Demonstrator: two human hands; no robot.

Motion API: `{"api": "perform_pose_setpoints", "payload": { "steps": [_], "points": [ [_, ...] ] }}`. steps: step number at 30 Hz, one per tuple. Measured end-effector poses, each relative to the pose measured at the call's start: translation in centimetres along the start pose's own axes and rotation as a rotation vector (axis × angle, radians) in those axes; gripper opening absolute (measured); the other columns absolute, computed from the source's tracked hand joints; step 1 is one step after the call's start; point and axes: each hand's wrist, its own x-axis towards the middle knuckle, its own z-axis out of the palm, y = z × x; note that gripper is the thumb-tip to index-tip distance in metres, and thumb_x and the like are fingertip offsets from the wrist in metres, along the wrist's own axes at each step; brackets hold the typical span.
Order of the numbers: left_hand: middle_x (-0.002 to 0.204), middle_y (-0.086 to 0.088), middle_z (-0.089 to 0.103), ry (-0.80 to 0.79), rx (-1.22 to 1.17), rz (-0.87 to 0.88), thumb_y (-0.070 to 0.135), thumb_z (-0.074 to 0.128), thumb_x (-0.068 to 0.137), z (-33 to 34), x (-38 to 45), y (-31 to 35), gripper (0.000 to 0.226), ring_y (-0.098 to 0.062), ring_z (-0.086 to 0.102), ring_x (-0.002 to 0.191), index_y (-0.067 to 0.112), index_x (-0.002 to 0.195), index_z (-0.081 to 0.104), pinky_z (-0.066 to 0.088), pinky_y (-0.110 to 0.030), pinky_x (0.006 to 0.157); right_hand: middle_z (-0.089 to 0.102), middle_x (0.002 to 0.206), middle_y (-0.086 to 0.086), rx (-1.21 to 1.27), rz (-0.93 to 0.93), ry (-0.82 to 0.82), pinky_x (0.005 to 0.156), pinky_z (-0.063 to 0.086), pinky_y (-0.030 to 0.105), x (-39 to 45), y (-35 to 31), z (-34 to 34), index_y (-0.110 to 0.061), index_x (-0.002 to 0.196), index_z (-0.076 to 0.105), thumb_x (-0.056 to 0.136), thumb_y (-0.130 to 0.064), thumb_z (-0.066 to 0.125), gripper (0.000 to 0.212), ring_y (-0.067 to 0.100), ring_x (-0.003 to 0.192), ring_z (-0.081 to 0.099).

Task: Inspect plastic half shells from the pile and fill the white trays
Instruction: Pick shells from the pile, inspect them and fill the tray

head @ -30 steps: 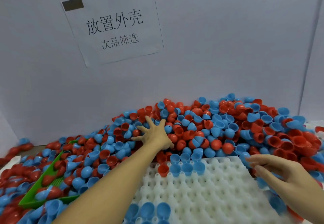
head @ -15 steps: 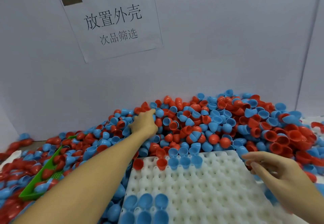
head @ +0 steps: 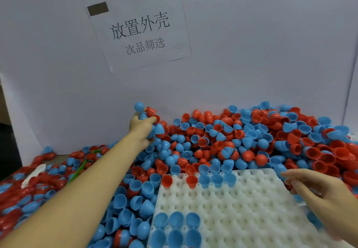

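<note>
Left hand (head: 142, 129) is clutching a heaped fistful of red and blue plastic half shells (head: 147, 113) above the far pile (head: 242, 137); overfull, some could spill! Right hand (head: 321, 195), fingers loosely spread, empty, hovers beside the white dimpled tray (head: 242, 205).

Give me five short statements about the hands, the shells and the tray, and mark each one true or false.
1. The left hand grips several shells at the far side of the pile. True.
2. The white tray is completely filled. False: most pockets are bare.
3. The right hand is at the tray's right edge. True.
4. Every shell in the tray is red. False: most are blue.
5. A printed paper sign hangs on the wall. True.
</note>
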Motion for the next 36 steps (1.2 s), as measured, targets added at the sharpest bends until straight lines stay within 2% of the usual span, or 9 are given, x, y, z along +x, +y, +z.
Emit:
{"api": "perform_pose_setpoints", "payload": {
  "steps": [3, 6, 8, 12, 15, 19, 23, 28, 36],
  "points": [
    [0.084, -0.003, 0.062, -0.015, -0.187, -0.051, 0.007, 0.062, 0.09, -1.8, -3.0, 0.3, 0.024, -0.02, 0.06, 0.071, 0.03, 0.092, 0.057, 0.046, -0.032, 0.058, 0.074, 0.091, -0.021, -0.07, -0.006, -0.006, 0.064, 0.054, 0.009, -0.2, 0.3, -0.1, -0.048, 0.096, 0.073, 0.091, 0.0, 0.061, 0.05, 0.0, 0.078, 0.07],
    [0.08, -0.003, 0.066, -0.067, -0.324, -0.033, 0.006, 0.063, 0.091, -3.4, -6.6, 0.1, 0.022, -0.02, 0.064, 0.064, 0.026, 0.088, 0.055, 0.046, -0.028, 0.048, 0.073, 0.098, -0.022, -0.152, -0.057, 0.021, 0.073, 0.057, 0.018, 0.3, 0.7, -0.6, -0.048, 0.104, 0.071, 0.092, -0.029, 0.058, 0.026, -0.001, 0.087, 0.07],
    [0.077, -0.002, 0.069, -0.085, -0.397, -0.023, 0.006, 0.064, 0.091, -4.1, -8.9, -0.2, 0.021, -0.018, 0.067, 0.061, 0.025, 0.087, 0.057, 0.049, -0.03, 0.047, 0.072, 0.098, -0.025, -0.188, -0.093, 0.033, 0.077, 0.059, 0.027, 1.2, -0.1, -1.2, -0.05, 0.105, 0.069, 0.087, -0.048, 0.05, 0.027, -0.001, 0.089, 0.07],
    [0.086, -0.005, 0.072, -0.115, -0.529, -0.095, 0.009, 0.067, 0.089, -4.1, -11.9, -0.7, 0.018, -0.02, 0.069, 0.07, 0.025, 0.085, 0.062, 0.051, -0.034, 0.055, 0.069, 0.093, -0.032, -0.273, -0.225, -0.039, 0.064, 0.061, 0.027, 1.2, -8.9, -0.9, -0.058, 0.1, 0.066, 0.089, -0.059, 0.05, 0.019, -0.005, 0.083, 0.068],
    [0.089, -0.006, 0.07, -0.147, -0.644, -0.183, 0.009, 0.068, 0.085, -3.9, -12.9, -1.0, 0.014, -0.018, 0.066, 0.067, 0.022, 0.084, 0.063, 0.05, -0.035, 0.056, 0.069, 0.086, -0.032, -0.244, -0.282, -0.121, 0.064, 0.054, 0.02, -0.6, -15.9, 1.0, -0.052, 0.09, 0.069, 0.081, -0.055, 0.053, 0.019, -0.006, 0.078, 0.067],
    [0.102, -0.01, 0.064, -0.174, -0.722, -0.187, 0.009, 0.069, 0.083, -3.3, -13.2, -0.9, 0.028, -0.016, 0.063, 0.066, 0.02, 0.107, 0.057, 0.048, -0.031, 0.05, 0.066, 0.079, -0.035, -0.179, -0.316, -0.291, 0.065, 0.054, 0.014, -1.8, -20.1, 4.5, -0.045, 0.081, 0.071, 0.079, -0.05, 0.051, 0.021, -0.009, 0.077, 0.064],
    [0.09, -0.004, 0.067, -0.107, -0.679, -0.044, 0.008, 0.068, 0.088, -2.0, -12.9, -0.8, 0.013, -0.02, 0.067, 0.077, 0.021, 0.091, 0.065, 0.054, -0.034, 0.056, 0.067, 0.077, -0.033, -0.05, -0.238, -0.362, 0.07, 0.051, 0.011, -2.5, -20.5, 8.2, -0.04, 0.085, 0.072, 0.086, -0.049, 0.049, 0.025, -0.006, 0.073, 0.065],
    [0.09, -0.005, 0.07, -0.039, -0.704, -0.013, 0.008, 0.07, 0.088, -0.6, -13.4, -1.7, 0.018, -0.022, 0.069, 0.08, 0.023, 0.095, 0.063, 0.057, -0.042, 0.069, 0.072, 0.073, -0.014, 0.126, -0.074, -0.334, 0.05, 0.049, 0.016, -3.2, -19.1, 12.0, -0.028, 0.078, 0.073, 0.099, -0.034, 0.053, 0.03, 0.005, 0.061, 0.069],
    [0.086, -0.001, 0.071, -0.182, -0.672, 0.092, 0.007, 0.067, 0.09, 0.3, -15.0, -1.5, 0.022, -0.022, 0.068, 0.075, 0.029, 0.087, 0.066, 0.06, -0.044, 0.068, 0.075, 0.075, -0.007, 0.442, 0.158, -0.341, 0.049, 0.045, 0.016, -3.2, -19.0, 12.2, -0.02, 0.081, 0.079, 0.097, -0.033, 0.062, 0.026, 0.006, 0.06, 0.069]
  ]
}}
